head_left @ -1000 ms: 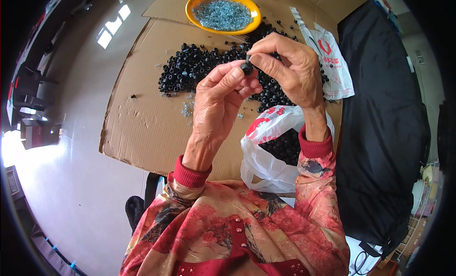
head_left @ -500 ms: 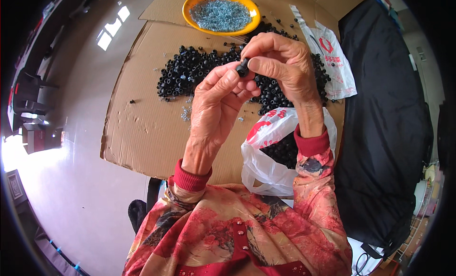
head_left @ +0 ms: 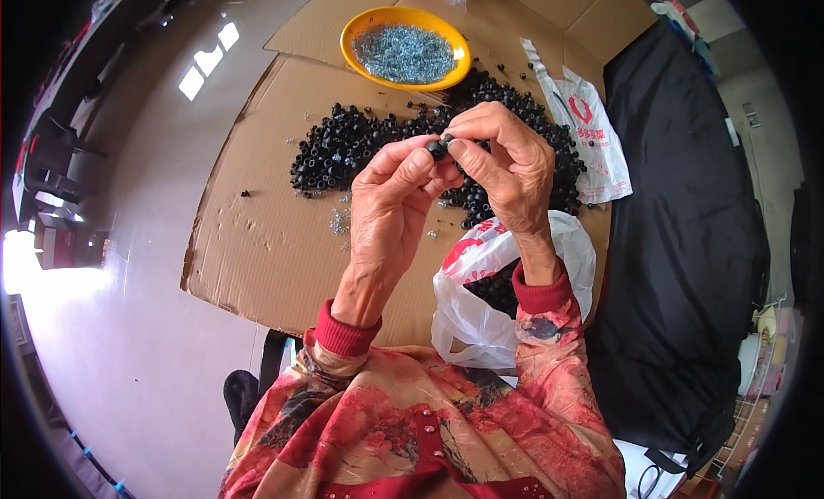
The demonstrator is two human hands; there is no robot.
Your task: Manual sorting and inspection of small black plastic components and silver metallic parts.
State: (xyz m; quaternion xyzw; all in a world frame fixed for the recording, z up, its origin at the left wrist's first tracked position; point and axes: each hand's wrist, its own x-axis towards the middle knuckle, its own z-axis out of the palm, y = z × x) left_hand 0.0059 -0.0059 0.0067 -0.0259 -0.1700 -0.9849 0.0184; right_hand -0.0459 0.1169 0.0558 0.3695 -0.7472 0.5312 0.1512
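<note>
Between thumb and fingers, my left hand [head_left: 390, 190] pinches a small round black plastic part [head_left: 436, 151], possibly the barrel of a cord lock. Against its upper right side, my right hand [head_left: 506, 160] grips a smaller black piece [head_left: 447, 140]; the two parts meet or nearly meet at the fingertips. Beneath and behind both hands spreads a pile of similar black plastic parts [head_left: 335, 147], many hollow with round openings. Tiny shiny pale coils, like small springs [head_left: 341, 220], lie scattered near the pile's front edge.
A yellow bowl [head_left: 348, 47] of pale blue-silver small pieces stands beyond the pile on the cardboard [head_left: 257, 259]. An open white plastic bag [head_left: 459, 319] with black parts sits below my right wrist. A flat white bag [head_left: 605, 169] and black cloth [head_left: 678, 241] lie at right.
The right fingers have shifted slightly, and the smaller black piece now shows beside the round part. Both hands appear a little lower in the view, along with the whole scene.
</note>
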